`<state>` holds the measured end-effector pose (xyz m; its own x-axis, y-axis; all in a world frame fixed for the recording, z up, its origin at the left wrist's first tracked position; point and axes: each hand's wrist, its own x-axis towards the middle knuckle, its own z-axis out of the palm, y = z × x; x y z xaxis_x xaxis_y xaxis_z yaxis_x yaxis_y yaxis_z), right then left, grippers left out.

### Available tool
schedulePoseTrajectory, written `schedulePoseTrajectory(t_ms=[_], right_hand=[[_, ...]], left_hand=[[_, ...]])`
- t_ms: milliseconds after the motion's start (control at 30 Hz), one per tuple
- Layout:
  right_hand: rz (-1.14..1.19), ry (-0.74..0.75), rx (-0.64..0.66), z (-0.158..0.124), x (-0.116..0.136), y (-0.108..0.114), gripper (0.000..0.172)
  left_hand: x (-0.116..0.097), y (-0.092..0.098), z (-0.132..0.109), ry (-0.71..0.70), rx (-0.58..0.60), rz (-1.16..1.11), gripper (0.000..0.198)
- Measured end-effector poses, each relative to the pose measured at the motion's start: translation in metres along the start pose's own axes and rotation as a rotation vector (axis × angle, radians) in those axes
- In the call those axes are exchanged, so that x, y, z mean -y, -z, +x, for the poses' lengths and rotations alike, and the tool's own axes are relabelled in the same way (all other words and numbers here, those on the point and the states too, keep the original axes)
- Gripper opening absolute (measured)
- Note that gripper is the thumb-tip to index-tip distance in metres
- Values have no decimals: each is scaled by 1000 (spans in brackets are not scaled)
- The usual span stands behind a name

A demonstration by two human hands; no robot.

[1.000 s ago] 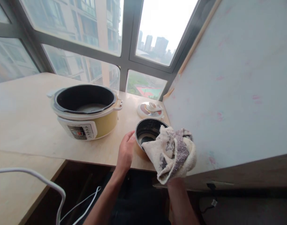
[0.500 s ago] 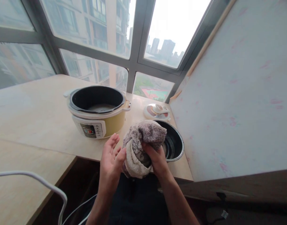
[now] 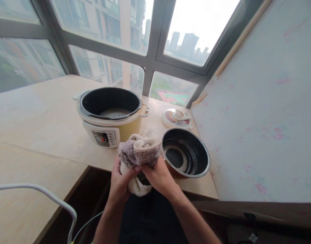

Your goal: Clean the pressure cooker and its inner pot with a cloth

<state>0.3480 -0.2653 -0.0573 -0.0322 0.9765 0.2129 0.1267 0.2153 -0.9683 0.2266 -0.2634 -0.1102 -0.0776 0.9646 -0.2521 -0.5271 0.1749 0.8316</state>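
A bunched cloth (image 3: pixel 146 152), cream on one side and mottled purple-grey on the other, is held up in front of me over the counter's front edge. My left hand (image 3: pixel 122 179) grips its left side, thumb across the front. My right hand (image 3: pixel 159 174) is closed on its right side, the two thumbs nearly meeting. Just right of the cloth stands a black inner pot (image 3: pixel 186 152) with a pale ring on its bottom. Behind and to the left is an open yellow-and-white cooker (image 3: pixel 111 117) with a control panel on its front.
A white lid (image 3: pixel 177 118) lies behind the inner pot, near the wall (image 3: pixel 254 128). The pale counter (image 3: pixel 43 118) runs left under the windows. A white cable (image 3: pixel 47 196) curves through the lower left, beside a dark gap below the counter's edge.
The cloth has moved left, turned and been bunched differently, uncovering the inner pot. My left hand, open before, has closed on it. The view has shifted slightly.
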Motion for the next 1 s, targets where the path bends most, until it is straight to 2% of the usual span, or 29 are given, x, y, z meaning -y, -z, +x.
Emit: schedulePoseTrajectory(t_ms=[133,200,267,400,433,533,633,800,867,1000], right_hand=[[67,-91,-5,-18,-1,15,54],[42,-162,-65,-37,7,26,57],[-57,-187,-200,-60,17,41,49],[-122,-122,-452,-100,30,77,13],[-122,-106,-536,-106,29,85,16],[-130,-130,-752,-116,16,109,28],[-136,-187,-860,-120,-5,127,33],[-232,-167,-1096,-122,-40,149,39],[-148,-202,-1098,-117,-50,152,49],[162,-329,-873,-101,-60,145,55]], left_hand=[[6,-4,2,-56,-8,43,87],[9,-4,7,-40,-33,39,79],[11,-3,14,-19,-77,19,73],[17,-3,26,28,-89,-10,73],[19,-4,27,44,-80,-15,73],[30,-8,30,92,-71,-33,72],[45,-11,33,128,-78,3,69],[62,-12,35,96,-102,117,70],[63,-13,34,94,-93,119,71],[61,-17,29,164,-91,71,68]])
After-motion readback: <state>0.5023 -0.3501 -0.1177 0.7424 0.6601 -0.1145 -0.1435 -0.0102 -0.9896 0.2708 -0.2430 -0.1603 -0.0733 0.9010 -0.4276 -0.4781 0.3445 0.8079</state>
